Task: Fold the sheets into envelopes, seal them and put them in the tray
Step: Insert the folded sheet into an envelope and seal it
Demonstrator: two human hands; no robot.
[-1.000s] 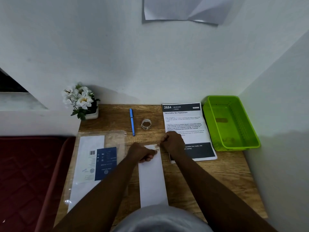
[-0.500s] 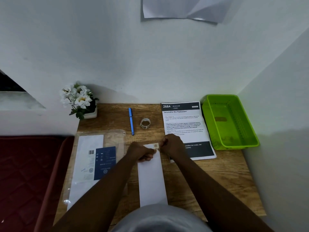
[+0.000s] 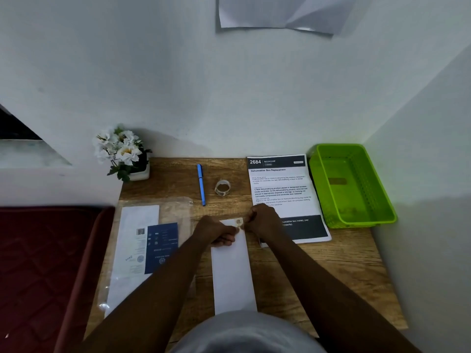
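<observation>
A: From the head view, where's the folded sheet [image 3: 233, 271]?

B: Flat on the surface, lengthwise toward the person. The left hand [image 3: 218, 231] presses its far end with curled fingers; the right hand [image 3: 260, 220] pinches something small at the top corner, likely a seal.

A: Handling?

B: Light, thin, creases easily; hold the edges.
</observation>
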